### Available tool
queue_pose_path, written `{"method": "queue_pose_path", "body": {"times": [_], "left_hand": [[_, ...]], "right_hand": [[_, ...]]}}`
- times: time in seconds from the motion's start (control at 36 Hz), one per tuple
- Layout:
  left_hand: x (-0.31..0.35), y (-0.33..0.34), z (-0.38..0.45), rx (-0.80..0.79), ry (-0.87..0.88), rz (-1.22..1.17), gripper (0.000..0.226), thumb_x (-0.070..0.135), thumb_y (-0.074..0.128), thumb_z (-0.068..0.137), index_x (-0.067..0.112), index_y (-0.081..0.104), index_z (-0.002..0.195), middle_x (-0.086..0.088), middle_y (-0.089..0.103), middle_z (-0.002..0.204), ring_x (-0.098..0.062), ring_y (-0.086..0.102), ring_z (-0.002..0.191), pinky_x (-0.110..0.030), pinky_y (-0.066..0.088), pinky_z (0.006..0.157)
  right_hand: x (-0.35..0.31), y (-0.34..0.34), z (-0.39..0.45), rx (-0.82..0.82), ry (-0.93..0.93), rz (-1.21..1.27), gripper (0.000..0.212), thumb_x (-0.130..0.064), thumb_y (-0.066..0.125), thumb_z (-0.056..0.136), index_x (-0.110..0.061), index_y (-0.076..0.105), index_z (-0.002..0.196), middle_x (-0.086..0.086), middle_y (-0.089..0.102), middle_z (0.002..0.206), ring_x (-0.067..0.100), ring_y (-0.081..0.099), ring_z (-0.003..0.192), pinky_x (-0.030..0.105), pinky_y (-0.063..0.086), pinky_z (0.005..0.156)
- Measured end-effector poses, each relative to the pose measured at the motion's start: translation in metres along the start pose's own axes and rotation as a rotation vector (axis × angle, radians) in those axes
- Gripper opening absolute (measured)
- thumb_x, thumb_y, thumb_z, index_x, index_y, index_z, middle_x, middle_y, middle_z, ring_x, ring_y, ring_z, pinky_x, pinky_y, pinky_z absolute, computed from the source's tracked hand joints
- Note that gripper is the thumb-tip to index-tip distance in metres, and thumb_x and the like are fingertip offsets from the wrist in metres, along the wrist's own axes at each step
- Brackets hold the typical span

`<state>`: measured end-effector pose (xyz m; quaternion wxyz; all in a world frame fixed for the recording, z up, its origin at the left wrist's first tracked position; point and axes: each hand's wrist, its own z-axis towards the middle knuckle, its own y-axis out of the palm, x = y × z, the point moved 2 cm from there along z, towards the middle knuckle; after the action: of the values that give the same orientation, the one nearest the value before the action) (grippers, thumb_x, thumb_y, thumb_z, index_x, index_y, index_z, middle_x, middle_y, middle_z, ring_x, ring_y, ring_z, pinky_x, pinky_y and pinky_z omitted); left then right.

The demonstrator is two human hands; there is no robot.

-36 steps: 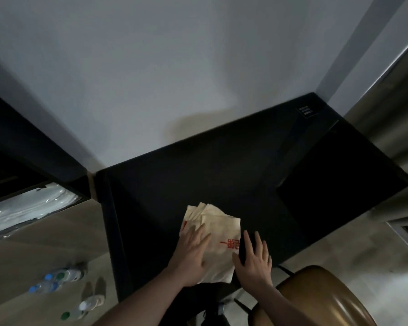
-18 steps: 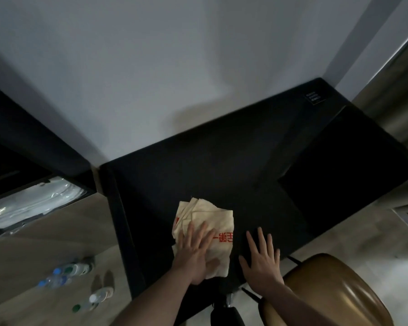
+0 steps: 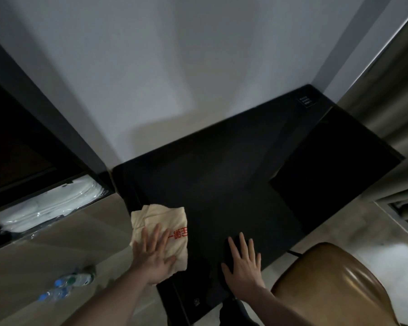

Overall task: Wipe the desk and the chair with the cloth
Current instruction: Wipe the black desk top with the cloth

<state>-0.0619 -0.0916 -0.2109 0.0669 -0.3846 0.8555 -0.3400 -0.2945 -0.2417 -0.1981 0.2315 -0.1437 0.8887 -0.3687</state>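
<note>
The cloth (image 3: 161,234) lies at the left edge of the black bench (image 3: 222,184). The left hand (image 3: 154,260) presses flat on it, fingers spread. The right hand (image 3: 244,267) lies flat on the bench, holding nothing.

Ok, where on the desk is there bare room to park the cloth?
The black desk is bare from the cream cloth with red print back to the wall and right to the small label. Only the near edge is crowded: left hand on the cloth, right hand flat beside it.
</note>
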Motion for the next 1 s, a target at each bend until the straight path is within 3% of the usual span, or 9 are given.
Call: {"method": "queue_pose_path", "body": {"times": [0.19, 0.47, 0.58, 0.67, 0.72, 0.81, 0.86, 0.94, 1.0], "left_hand": [[-0.006, -0.007, 0.004, 0.058, -0.025, -0.071, 0.089, 0.076, 0.021, 0.096, 0.032, -0.028, 0.157, 0.005, -0.047, 0.157, -0.037, -0.038, 0.147, -0.058, -0.006, 0.124], [0.048, 0.013, 0.043, 0.212, -0.144, -0.203, 0.094, 0.089, -0.022, 0.073, 0.037, -0.040, 0.149, -0.004, -0.044, 0.160, -0.058, -0.020, 0.148, -0.080, 0.005, 0.112], [0.085, 0.032, 0.075, 0.160, -0.210, -0.163, 0.094, 0.080, -0.014, 0.086, 0.025, -0.012, 0.162, -0.009, -0.031, 0.166, -0.056, -0.027, 0.146, -0.078, -0.014, 0.107], [0.134, 0.024, 0.081, 0.160, -0.147, -0.166, 0.102, 0.083, -0.035, 0.064, 0.026, -0.042, 0.148, -0.006, -0.056, 0.151, -0.049, -0.057, 0.128, -0.067, -0.035, 0.094], [0.172, 0.010, 0.081, 0.136, -0.090, -0.255, 0.090, 0.081, -0.023, 0.073, 0.029, -0.051, 0.141, -0.004, -0.057, 0.150, -0.046, -0.060, 0.125, -0.067, -0.033, 0.097], [0.210, 0.001, 0.093, 0.039, -0.021, -0.154, 0.080, 0.062, -0.006, 0.100, 0.013, -0.009, 0.163, -0.026, 0.006, 0.166, -0.060, -0.023, 0.146, -0.071, -0.012, 0.112], [0.231, -0.008, 0.100, 0.059, 0.067, 0.142, 0.076, 0.060, 0.001, 0.105, 0.011, -0.013, 0.161, -0.037, -0.009, 0.163, -0.069, -0.024, 0.139, -0.083, -0.002, 0.105], [0.244, -0.020, 0.095, 0.022, 0.205, 0.317, 0.116, 0.032, 0.072, 0.093, 0.016, -0.024, 0.158, -0.029, -0.043, 0.154, -0.066, -0.037, 0.135, -0.092, 0.005, 0.098], [0.243, -0.032, 0.085, 0.044, 0.223, 0.287, 0.120, 0.037, 0.073, 0.091, 0.023, -0.027, 0.156, -0.018, -0.048, 0.154, -0.052, -0.038, 0.141, -0.088, 0.007, 0.104]], "right_hand": [[0.024, -0.011, 0.006, 0.037, 0.021, -0.037, 0.078, -0.052, 0.039, 0.098, -0.034, -0.006, 0.159, -0.003, -0.028, 0.163, 0.030, -0.028, 0.149, 0.055, -0.007, 0.121], [0.073, -0.065, 0.065, 0.030, -0.040, -0.089, 0.077, -0.052, 0.037, 0.101, -0.035, -0.010, 0.159, -0.003, -0.031, 0.162, 0.029, -0.029, 0.148, 0.053, -0.006, 0.123], [0.099, -0.091, 0.089, 0.000, -0.053, -0.086, 0.077, -0.052, 0.038, 0.101, -0.035, -0.011, 0.158, -0.004, -0.030, 0.162, 0.028, -0.028, 0.149, 0.053, -0.007, 0.123], [0.120, -0.108, 0.103, 0.000, -0.059, -0.100, 0.075, -0.052, 0.036, 0.102, -0.035, -0.010, 0.158, -0.003, -0.029, 0.162, 0.028, -0.027, 0.149, 0.052, -0.005, 0.123], [0.133, -0.118, 0.110, 0.000, -0.055, -0.116, 0.074, -0.052, 0.035, 0.102, -0.034, -0.009, 0.159, -0.002, -0.027, 0.163, 0.029, -0.025, 0.150, 0.052, -0.004, 0.123], [0.149, -0.133, 0.117, -0.001, -0.034, -0.123, 0.074, -0.050, 0.036, 0.102, -0.035, -0.008, 0.159, -0.002, -0.025, 0.164, 0.029, -0.023, 0.151, 0.052, -0.002, 0.124], [0.156, -0.140, 0.121, -0.011, -0.026, -0.125, 0.074, -0.049, 0.037, 0.102, -0.035, -0.008, 0.159, -0.002, -0.024, 0.164, 0.030, -0.021, 0.151, 0.053, -0.001, 0.123], [0.157, -0.148, 0.125, -0.022, -0.019, -0.142, 0.075, -0.049, 0.038, 0.102, -0.035, -0.008, 0.159, -0.001, -0.023, 0.164, 0.031, -0.020, 0.151, 0.053, -0.001, 0.123], [0.150, -0.150, 0.125, -0.017, -0.026, -0.135, 0.074, -0.048, 0.039, 0.102, -0.035, -0.007, 0.159, 0.000, -0.022, 0.165, 0.031, -0.019, 0.152, 0.054, 0.000, 0.123]]}}
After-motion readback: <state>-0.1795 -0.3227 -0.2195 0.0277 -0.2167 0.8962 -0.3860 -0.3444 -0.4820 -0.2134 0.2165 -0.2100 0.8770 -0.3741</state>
